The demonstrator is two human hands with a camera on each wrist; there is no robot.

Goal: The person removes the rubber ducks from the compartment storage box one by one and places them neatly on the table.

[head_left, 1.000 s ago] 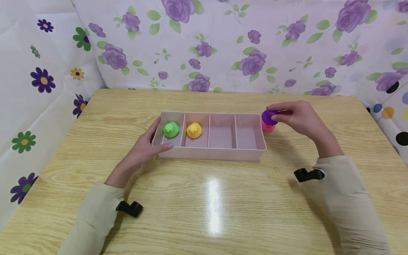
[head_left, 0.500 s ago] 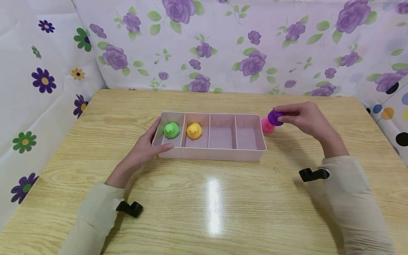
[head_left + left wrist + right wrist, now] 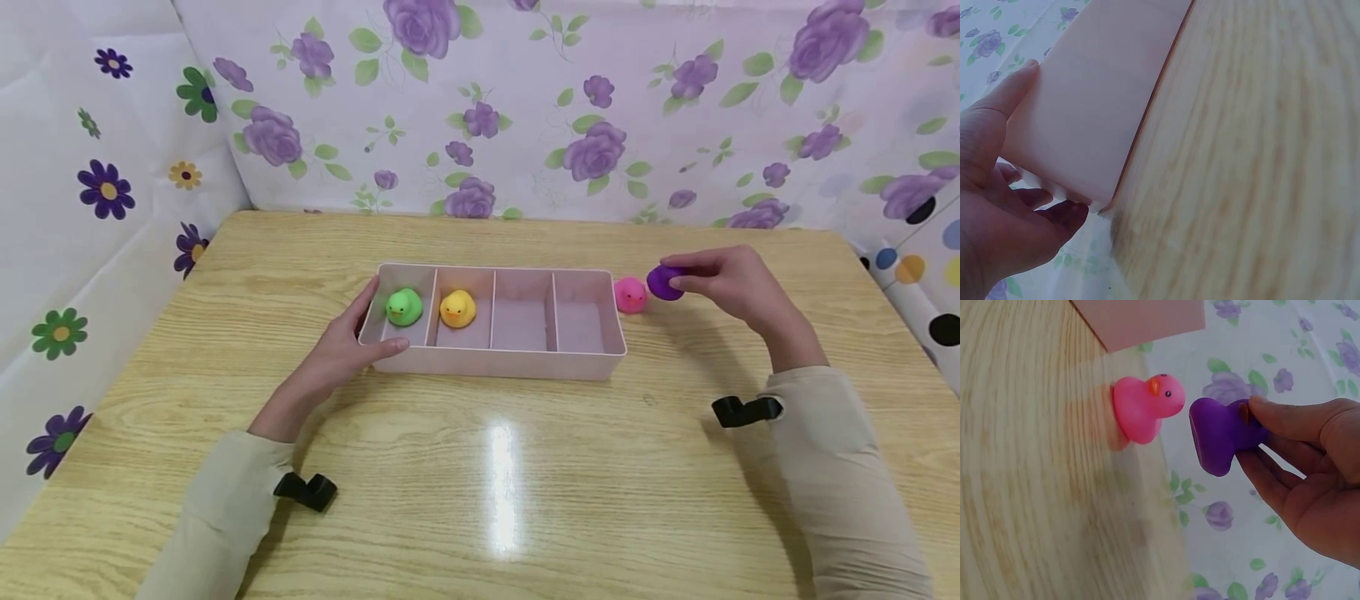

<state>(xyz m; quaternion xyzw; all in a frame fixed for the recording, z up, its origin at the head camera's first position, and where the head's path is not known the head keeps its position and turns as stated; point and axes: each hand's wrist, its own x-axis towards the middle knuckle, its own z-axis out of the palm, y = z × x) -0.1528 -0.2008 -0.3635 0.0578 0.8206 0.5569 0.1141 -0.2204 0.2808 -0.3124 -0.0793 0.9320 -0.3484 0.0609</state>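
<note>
A pale pink four-compartment box [image 3: 495, 362] stands on the table. In its leftmost compartment sits a green rubber duck [image 3: 403, 307]; a yellow rubber duck [image 3: 457, 309] is in the one beside it. My left hand [image 3: 341, 346] grips the box's left end, thumb on the front rim, fingers round the end wall. Beyond the box's right end, my right hand [image 3: 738, 283] pinches a purple rubber duck [image 3: 1225, 434] by its head, holding it above the table. Between that duck and the box, a pink rubber duck [image 3: 1141, 409] stands upright on the wood.
The wooden table [image 3: 420, 467] runs back to a floral-patterned sheet [image 3: 525, 108]. Another flowered sheet [image 3: 60, 250] hangs along the left side. The two right compartments of the box hold nothing.
My right hand has moved right with the purple duck, from over the pink duck to beside it, so the pink duck shows fully. My left hand keeps its place on the box.
</note>
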